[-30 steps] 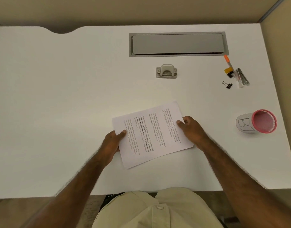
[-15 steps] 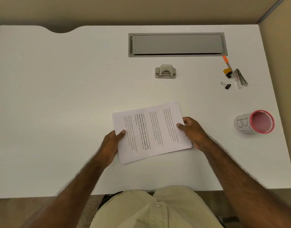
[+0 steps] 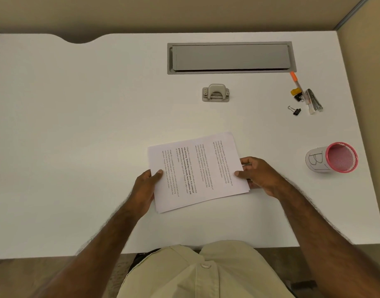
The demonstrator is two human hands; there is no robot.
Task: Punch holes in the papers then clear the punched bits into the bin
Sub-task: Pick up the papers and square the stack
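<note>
A thin stack of printed papers [image 3: 197,171] lies turned sideways on the white desk [image 3: 77,125], near its front edge. My left hand [image 3: 145,188] grips the stack's left edge, thumb on top. My right hand [image 3: 259,175] grips the right edge the same way. A grey hole punch [image 3: 216,93] stands farther back, straight behind the papers and apart from both hands. At the right stands the bin, a pink mesh cup [image 3: 332,157] wrapped in a paper label.
A grey cable-tray lid [image 3: 231,58] is set into the desk at the back. At the back right lie an orange-capped pen [image 3: 297,84], a stapler [image 3: 313,101] and black binder clips [image 3: 294,110]. Beige partitions close the back and right sides.
Both hands have turned the stack a little counter-clockwise and drawn it slightly towards me. The punch, the cup and the other items have stayed where they were.
</note>
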